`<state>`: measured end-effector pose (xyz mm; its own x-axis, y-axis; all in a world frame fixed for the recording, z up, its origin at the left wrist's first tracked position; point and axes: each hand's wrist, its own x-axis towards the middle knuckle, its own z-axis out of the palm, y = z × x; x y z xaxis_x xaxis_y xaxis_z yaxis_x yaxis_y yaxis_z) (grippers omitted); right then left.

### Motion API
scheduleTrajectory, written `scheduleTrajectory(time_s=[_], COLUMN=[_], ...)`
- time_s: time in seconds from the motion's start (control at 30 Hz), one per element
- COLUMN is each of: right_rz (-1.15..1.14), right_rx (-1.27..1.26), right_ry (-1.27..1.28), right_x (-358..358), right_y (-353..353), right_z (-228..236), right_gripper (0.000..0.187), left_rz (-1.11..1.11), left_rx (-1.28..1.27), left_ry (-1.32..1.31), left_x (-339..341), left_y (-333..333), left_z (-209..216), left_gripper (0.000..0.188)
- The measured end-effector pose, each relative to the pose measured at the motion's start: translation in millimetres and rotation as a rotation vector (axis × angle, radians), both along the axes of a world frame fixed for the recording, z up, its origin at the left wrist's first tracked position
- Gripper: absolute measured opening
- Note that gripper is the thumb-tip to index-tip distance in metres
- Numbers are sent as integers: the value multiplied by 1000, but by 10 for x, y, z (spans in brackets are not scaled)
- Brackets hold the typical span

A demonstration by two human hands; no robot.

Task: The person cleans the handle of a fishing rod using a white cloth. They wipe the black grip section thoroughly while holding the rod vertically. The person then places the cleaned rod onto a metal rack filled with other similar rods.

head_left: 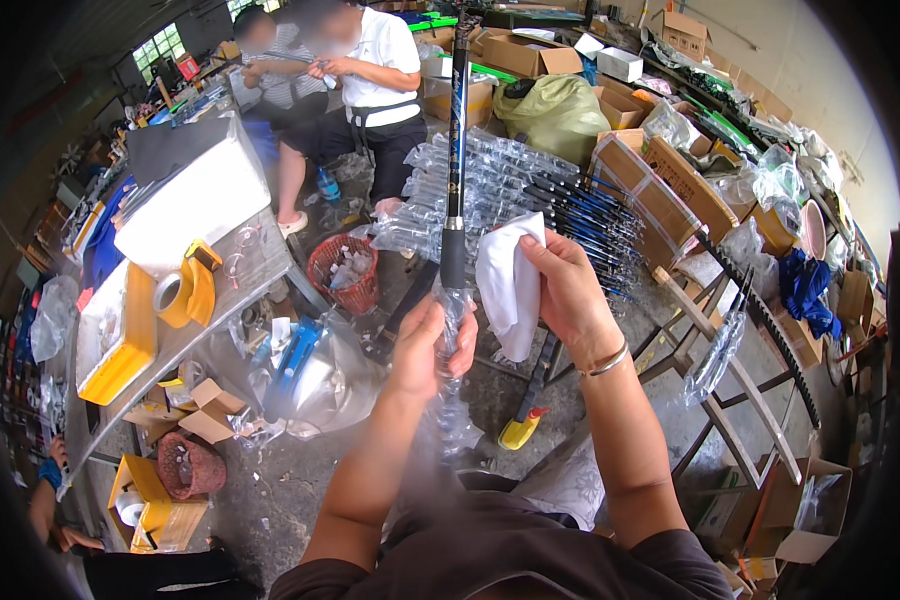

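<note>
A dark fishing rod (pixel 457 140) with a black foam grip (pixel 453 258) stands nearly upright in front of me. My left hand (pixel 420 345) is closed round its lower part, where a clear plastic sleeve (pixel 453 420) wraps it. The rod's lower end blurs toward my body. Just right of the rod, my right hand (pixel 573 290) pinches a folded white cloth (pixel 508 285) between thumb and fingers. The cloth hangs down close beside the grip; whether it touches the rod I cannot tell.
Beyond my hands lie plastic-wrapped rods (pixel 490 170) and a bundle of bare rods (pixel 590 225). A table (pixel 260 270) with yellow tape (pixel 175 298) stands left, near a red basket (pixel 343 270). Metal frames (pixel 740 400) stand right. Two people (pixel 382 85) work at the back.
</note>
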<state>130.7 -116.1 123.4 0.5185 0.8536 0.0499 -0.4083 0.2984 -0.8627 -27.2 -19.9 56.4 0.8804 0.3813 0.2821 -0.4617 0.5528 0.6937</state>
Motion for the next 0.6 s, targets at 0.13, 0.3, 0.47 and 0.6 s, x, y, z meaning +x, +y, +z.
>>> scheduleTrajectory(time_s=[0.13,0.3,0.47,0.6], right_rz=[-41,-229,-219,-325], right_rx=[31,-15,117,-96], right_ry=[-77,-348,-296,-669], right_x=[24,53,72,-113], right_y=[10,-21,-45,-65], right_z=[-79,-168,-249,-131], right_gripper=[21,18,15,14], left_rz=[4,2,-27,40], left_rx=[6,-3,-9,4], left_ry=[-7,0,29,61], left_x=[-4,-8,-13,-16], left_y=[3,-13,-23,-81], left_z=[-11,-4,-29,-9], left_gripper=[42,41,40,39])
